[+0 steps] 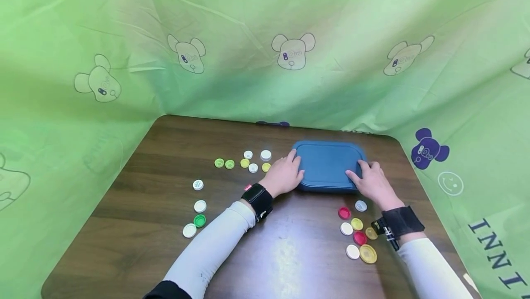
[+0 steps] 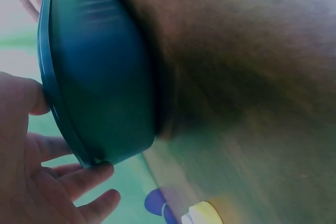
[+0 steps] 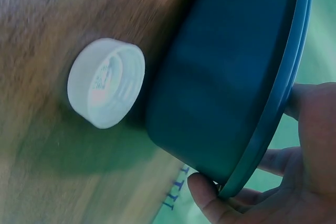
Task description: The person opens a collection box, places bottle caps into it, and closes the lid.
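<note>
A blue lidded plastic container (image 1: pixel 329 164) stands toward the far right of the table, its lid on. My left hand (image 1: pixel 283 173) grips the left side at the rim, thumb at the front edge and fingers around the corner. On the opposite side my right hand (image 1: pixel 374 184) holds the rim the same way, with the thumb on the front right edge of the lid. Close to the container's base, the right wrist view shows a white bottle cap (image 3: pixel 105 83) lying with its hollow side showing. What the container holds is hidden.
Bottle caps lie in loose groups: white, yellow and light green ones (image 1: pixel 229 164) left of the container, white and green ones (image 1: pixel 199 221) farther left, and red, white and yellow ones (image 1: pixel 357 224) by the right forearm. A green printed cloth (image 1: pixel 232 92) surrounds the brown table (image 1: pixel 141 225).
</note>
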### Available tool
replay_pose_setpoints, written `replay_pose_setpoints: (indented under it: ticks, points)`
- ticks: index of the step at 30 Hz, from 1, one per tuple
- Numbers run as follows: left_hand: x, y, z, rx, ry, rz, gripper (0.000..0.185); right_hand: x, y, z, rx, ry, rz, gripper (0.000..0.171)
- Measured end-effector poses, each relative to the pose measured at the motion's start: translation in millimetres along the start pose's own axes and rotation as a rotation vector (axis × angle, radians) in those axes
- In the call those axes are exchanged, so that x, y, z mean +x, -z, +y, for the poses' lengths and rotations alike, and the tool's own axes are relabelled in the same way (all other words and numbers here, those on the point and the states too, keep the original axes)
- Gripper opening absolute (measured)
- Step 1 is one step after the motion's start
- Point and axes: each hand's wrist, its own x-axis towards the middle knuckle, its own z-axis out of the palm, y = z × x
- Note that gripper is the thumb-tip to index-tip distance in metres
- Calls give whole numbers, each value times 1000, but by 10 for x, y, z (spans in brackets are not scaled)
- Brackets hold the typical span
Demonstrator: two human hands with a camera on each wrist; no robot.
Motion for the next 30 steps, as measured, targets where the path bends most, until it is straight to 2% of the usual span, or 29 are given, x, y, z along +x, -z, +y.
replay_pose_setpoints:
  ticks: [8,11,15,21,30]
  points:
    - [-302,3,73,86,-15,77,52,-102,-8,-95,-4,35,-12,77]
    - [-434,21,77,92,-10,85,53,-144,-23,-152,-11,57,-9,77]
    - [-598,39,64,73,-2,79,53,-225,-58,-229,-25,85,-1,76]
    - [-789,39,-16,56,15,36,56,-366,-138,-336,-36,99,-13,76]
    - [-1022,175,-203,17,49,5,55,-516,-186,-553,-69,140,-17,74]
